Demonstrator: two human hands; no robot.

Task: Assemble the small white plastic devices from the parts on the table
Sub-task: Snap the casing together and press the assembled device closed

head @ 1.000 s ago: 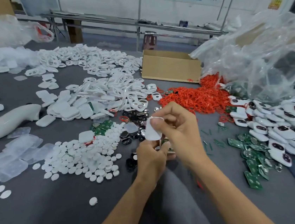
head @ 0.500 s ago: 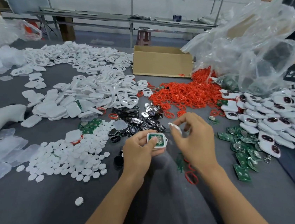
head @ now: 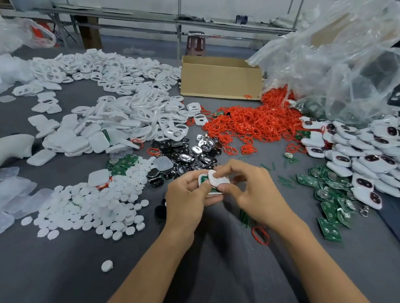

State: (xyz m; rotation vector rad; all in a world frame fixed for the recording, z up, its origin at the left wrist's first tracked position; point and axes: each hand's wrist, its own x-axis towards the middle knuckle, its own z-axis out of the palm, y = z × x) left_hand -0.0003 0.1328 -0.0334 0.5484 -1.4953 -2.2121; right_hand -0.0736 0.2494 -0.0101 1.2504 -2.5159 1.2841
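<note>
Presently, one unit is mid-build: a white shell [head: 202, 178] with a green board [head: 213, 189] inside, held just above the tabletop [head: 60, 291], centre front. Left grip [head: 189, 197] curls round the shell. Right grip [head: 250, 190] pinches a white cover [head: 218, 178] onto it, seemingly not yet seated. Finished devices [head: 370, 164] are heaped at right. Loose shells [head: 107, 132], discs [head: 88, 209], red rings [head: 253, 123] and spare boards [head: 328, 196] remain in plenty, so much is left.

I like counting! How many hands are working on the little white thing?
2: the left hand grips the white device from the left, the right hand pinches its white cover from the right.
</note>
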